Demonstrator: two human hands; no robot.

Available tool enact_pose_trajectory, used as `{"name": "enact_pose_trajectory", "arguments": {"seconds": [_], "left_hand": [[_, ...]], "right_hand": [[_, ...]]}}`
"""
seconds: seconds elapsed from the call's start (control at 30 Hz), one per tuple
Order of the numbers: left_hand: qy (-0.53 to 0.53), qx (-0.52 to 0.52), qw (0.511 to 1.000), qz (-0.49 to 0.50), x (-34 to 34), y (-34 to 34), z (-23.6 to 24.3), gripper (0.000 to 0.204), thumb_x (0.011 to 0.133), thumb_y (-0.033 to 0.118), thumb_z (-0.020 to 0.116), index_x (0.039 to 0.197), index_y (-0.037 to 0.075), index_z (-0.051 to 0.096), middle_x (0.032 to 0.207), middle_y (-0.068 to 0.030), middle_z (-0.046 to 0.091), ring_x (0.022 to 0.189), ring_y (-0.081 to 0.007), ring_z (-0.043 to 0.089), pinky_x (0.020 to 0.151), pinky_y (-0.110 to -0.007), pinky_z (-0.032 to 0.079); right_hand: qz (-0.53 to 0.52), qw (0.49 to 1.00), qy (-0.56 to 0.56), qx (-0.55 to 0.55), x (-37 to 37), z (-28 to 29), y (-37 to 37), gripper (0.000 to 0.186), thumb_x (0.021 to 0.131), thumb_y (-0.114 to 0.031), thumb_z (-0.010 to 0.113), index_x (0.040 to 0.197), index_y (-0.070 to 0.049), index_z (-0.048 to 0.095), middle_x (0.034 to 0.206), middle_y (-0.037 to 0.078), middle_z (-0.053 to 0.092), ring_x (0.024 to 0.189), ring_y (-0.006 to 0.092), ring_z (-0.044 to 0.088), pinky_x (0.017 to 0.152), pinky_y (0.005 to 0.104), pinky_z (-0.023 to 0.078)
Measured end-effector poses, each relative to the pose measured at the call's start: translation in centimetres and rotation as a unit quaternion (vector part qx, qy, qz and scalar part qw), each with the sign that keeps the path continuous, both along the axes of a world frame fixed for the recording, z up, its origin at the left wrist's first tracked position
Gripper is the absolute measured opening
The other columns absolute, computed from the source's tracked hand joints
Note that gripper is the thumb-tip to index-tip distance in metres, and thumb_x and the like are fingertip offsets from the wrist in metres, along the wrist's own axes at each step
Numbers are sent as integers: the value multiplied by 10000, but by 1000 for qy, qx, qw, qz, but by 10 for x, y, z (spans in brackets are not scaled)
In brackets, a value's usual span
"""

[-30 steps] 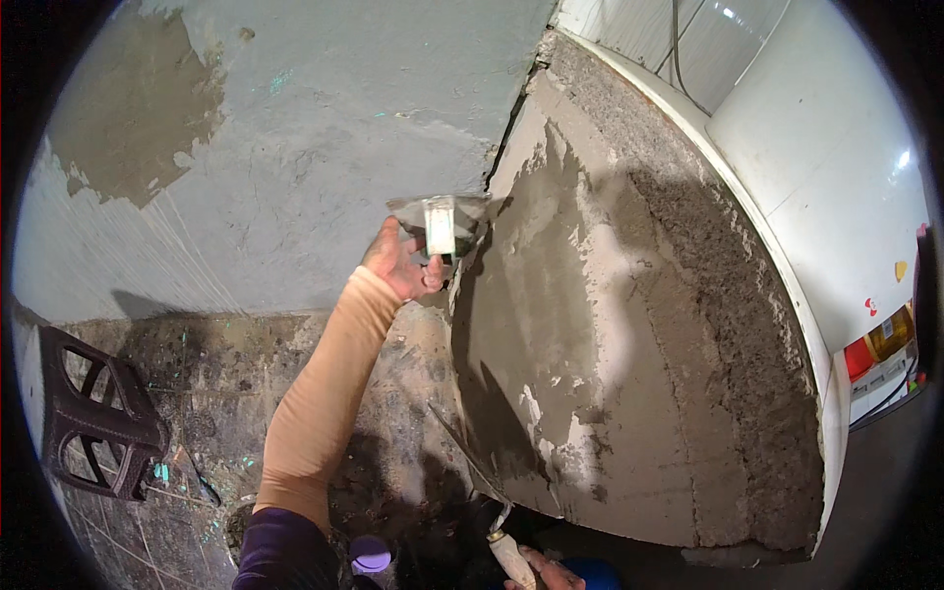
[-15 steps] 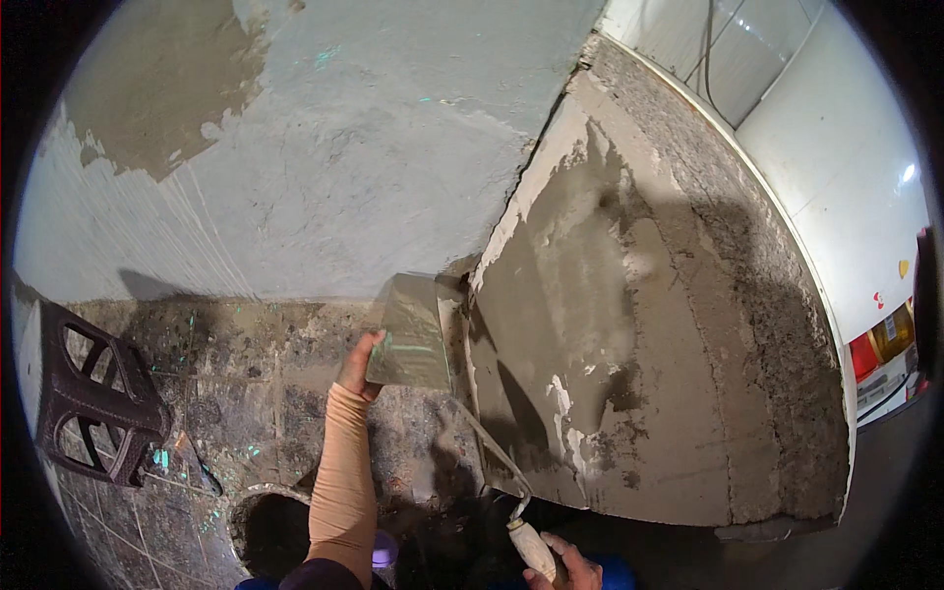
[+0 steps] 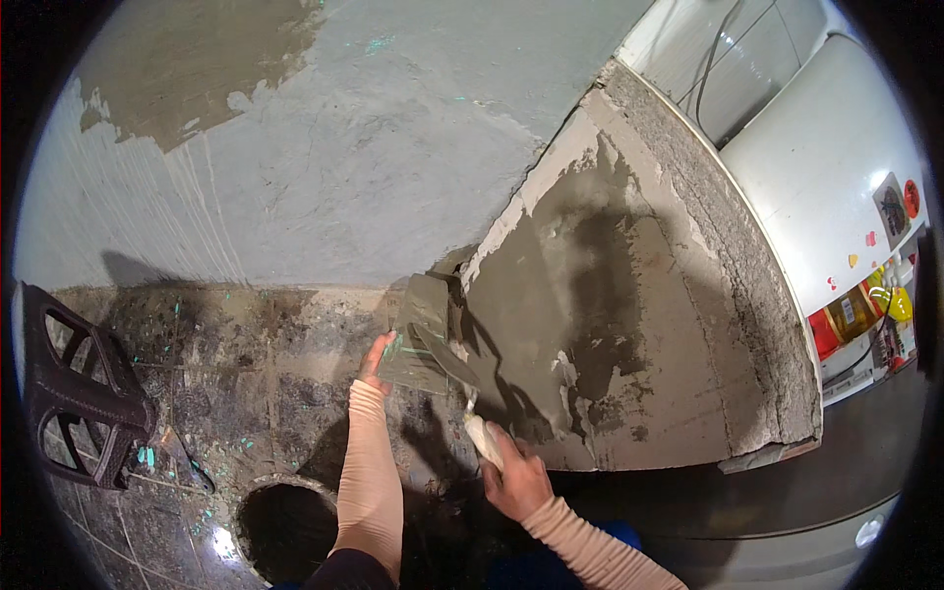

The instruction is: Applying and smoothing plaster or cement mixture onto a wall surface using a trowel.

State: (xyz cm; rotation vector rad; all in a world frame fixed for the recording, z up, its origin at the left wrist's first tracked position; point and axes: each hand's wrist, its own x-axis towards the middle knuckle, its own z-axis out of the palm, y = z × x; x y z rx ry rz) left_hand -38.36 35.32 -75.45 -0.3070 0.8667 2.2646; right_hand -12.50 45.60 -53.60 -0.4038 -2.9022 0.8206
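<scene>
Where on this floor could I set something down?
Probably the speckled floor between the dark stool and left forearm, bordered by the grey wall and round container. Crowded: around the left hand, holding a flat plate, and the right hand, holding a trowel; also beside the stool, where a scraper lies.

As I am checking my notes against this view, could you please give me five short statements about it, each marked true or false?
The right hand grips a trowel by its pale handle. True.
The left hand is empty. False: the left hand holds a flat plate.
In this view, the trowel's blade overlaps the flat plate. True.
A stool is at the far right. False: the stool is at the far left.
The grey wall bears a brown patch. True.
</scene>
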Motion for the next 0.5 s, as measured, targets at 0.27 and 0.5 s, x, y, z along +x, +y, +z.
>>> {"name": "enact_pose_trajectory", "arguments": {"seconds": [0.27,0.5], "left_hand": [[1,-79,996,47,-12,-53,11,397,724,431,715,984,143,633,873,-8,648,734,-146,596,575,-337,424],[-3,-170,981,90,-3,-98,49,340,729,431,673,932,162,624,877,-5,634,739,-160,572,573,-316,380]], "right_hand": [[-56,997,9,45,-77,-49,18,489,774,-115,608,1236,-20,482,977,280,612,904,438,598,804,492,488],[30,942,-219,253,-195,-77,53,317,786,-135,558,1069,3,594,1052,263,610,1018,398,589,903,436,482]]}}
